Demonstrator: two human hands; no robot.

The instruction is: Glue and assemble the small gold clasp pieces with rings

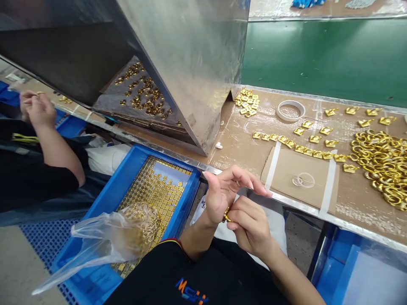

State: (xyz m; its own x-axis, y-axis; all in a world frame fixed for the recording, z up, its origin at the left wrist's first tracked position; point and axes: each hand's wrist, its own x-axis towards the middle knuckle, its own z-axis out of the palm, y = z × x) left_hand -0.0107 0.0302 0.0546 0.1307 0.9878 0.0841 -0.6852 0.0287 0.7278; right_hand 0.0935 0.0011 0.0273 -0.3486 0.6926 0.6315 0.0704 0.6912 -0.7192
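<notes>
My left hand (225,190) is in front of the table edge, palm turned up, its fingers stretched out and apart. With my right hand (251,222) I pinch a gold ring (226,215), holding it against the heel of my left palm. Part of the ring is hidden by my fingers. Just beyond my hands, a row of gold ring pieces (299,148) runs along a cardboard sheet (288,178). A large pile of gold rings (381,165) lies at the right, with several loose ones near it.
A metal hood (190,55) stands on the bench over more gold pieces (149,97). At my left is a blue tray (127,169) with gold squares and a plastic bag (117,237). A tape roll (290,111) lies behind the row. Another person's hands (38,110) are far left.
</notes>
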